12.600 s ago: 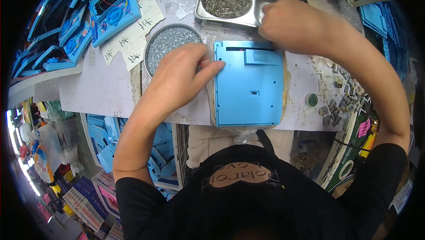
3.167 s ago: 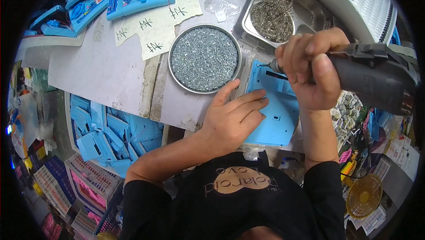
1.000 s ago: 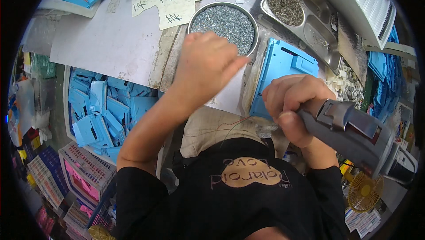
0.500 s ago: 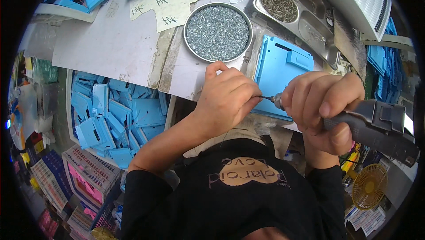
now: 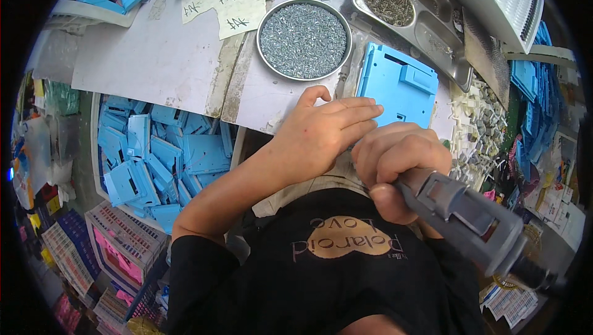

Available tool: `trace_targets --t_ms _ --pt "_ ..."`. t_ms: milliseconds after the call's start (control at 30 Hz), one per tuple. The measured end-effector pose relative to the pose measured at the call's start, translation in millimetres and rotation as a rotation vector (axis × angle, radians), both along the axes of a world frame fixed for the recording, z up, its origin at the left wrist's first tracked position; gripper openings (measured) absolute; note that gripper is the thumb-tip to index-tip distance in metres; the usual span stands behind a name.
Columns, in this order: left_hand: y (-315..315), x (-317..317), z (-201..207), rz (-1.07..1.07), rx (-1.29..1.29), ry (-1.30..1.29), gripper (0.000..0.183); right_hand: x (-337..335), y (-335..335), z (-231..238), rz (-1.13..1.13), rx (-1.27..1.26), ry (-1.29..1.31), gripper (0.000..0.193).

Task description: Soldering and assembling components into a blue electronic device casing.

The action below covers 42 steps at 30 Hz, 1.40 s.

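Observation:
My right hand [image 5: 400, 161] is wrapped round a grey electric screwdriver [image 5: 460, 208], its back end and cord slanting down to the right. The bit is hidden behind my hands. Under the fingers lies a flat light-blue plastic casing [image 5: 395, 79] with a raised block and a slot near its far edge. My left hand [image 5: 330, 128] rests at the casing's left edge, its fingers stretched out across the near part; its thumb is hidden. Just beyond that hand stands a round metal dish [image 5: 302, 41] full of small silvery screws.
A steel compartment tray [image 5: 426, 32] with small metal parts stands at the far right, beside a white rack [image 5: 494, 1]. Small pale parts [image 5: 479, 131] lie in a heap at right. A bin of blue casings [image 5: 164, 156] sits at left. Marked paper sheets [image 5: 238, 1] lie behind.
My right hand has brought the screwdriver left and nearer my body, over the casing's near edge. The left hand's fingers have gone from a pinch at the bit to stretched out on the casing.

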State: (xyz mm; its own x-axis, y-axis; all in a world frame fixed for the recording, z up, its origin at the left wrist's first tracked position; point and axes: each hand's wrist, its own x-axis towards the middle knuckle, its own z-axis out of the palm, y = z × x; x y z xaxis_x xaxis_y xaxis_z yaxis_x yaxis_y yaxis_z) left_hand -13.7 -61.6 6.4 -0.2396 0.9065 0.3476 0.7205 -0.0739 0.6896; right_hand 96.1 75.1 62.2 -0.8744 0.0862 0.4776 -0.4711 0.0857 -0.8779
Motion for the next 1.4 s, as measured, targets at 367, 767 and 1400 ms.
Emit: trace_targets --t_ms 367,767,1400 --pt "50 13 15 -0.027 0.025 0.189 0.04 56 95 35 -0.207 -0.191 0.135 0.027" --pt "75 31 18 -0.006 -0.141 0.364 0.042 47 135 -19 -0.471 -0.015 0.013 0.017" --pt "71 29 12 0.024 -0.145 0.323 0.041 66 116 3 -0.31 -0.268 -0.028 0.022"
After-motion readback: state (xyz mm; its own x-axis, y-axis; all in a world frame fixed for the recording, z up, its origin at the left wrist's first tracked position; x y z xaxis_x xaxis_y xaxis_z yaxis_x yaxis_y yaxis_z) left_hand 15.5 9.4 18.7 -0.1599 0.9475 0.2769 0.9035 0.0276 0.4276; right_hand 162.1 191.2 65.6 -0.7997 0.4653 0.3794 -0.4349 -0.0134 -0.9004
